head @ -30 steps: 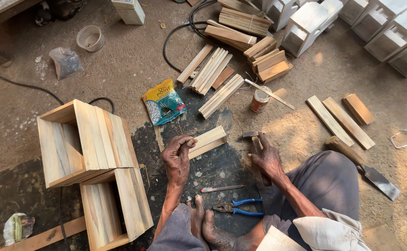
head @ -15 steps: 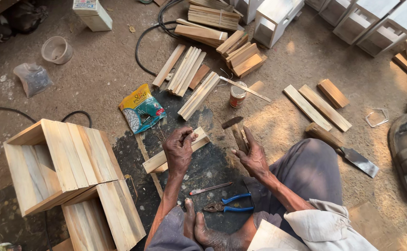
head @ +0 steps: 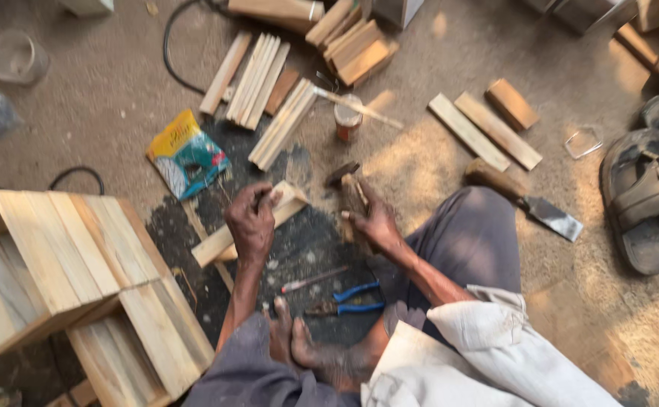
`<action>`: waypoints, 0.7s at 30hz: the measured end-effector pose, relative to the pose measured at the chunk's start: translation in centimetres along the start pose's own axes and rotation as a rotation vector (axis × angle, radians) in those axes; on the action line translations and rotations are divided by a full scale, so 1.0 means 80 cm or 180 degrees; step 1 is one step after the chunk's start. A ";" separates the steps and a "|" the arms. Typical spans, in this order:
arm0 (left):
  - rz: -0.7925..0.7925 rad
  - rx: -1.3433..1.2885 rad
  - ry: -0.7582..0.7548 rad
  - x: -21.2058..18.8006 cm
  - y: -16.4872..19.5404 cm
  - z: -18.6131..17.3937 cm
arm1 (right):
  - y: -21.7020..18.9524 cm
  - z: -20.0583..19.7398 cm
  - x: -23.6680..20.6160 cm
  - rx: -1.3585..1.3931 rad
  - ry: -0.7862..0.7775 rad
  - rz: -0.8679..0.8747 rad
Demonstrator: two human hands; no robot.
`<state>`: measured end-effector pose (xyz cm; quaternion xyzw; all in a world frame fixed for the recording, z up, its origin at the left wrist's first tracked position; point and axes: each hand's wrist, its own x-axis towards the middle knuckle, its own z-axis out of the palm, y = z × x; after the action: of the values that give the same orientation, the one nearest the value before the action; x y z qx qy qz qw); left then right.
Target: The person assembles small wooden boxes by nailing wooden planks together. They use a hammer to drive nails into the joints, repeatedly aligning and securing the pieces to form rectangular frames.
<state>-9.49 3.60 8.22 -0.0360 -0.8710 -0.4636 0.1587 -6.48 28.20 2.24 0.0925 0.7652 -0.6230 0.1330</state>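
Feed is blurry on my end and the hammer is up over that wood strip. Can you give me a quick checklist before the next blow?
1. Left hand pinning the wood strip on the dark mat: ok.
2. Right hand gripping the hammer: ok.
3. Nail in place under the left fingers: cannot tell, blurred.
4. Left fingers out of the strike spot: not ok, they sit at the strip's end nearest the hammer head.
5. Blue-handled pliers within reach by the feet: ok.
6. Wooden boxes apart from the strip: ok.
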 end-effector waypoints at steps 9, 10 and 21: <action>0.0310 -0.0118 0.0033 0.001 -0.001 0.007 | 0.001 0.008 0.000 0.0314 0.0038 0.0272; 0.0316 -0.0140 0.0051 0.001 -0.001 0.007 | 0.000 0.007 0.000 0.0373 0.0013 0.0517; 0.0437 0.0049 0.0267 -0.001 -0.009 -0.007 | 0.024 0.018 0.007 0.0644 -0.0077 0.0606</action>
<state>-9.44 2.78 7.91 -0.0750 -0.8626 -0.4461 0.2267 -6.33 27.16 0.00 0.1701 0.6846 -0.6826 0.1907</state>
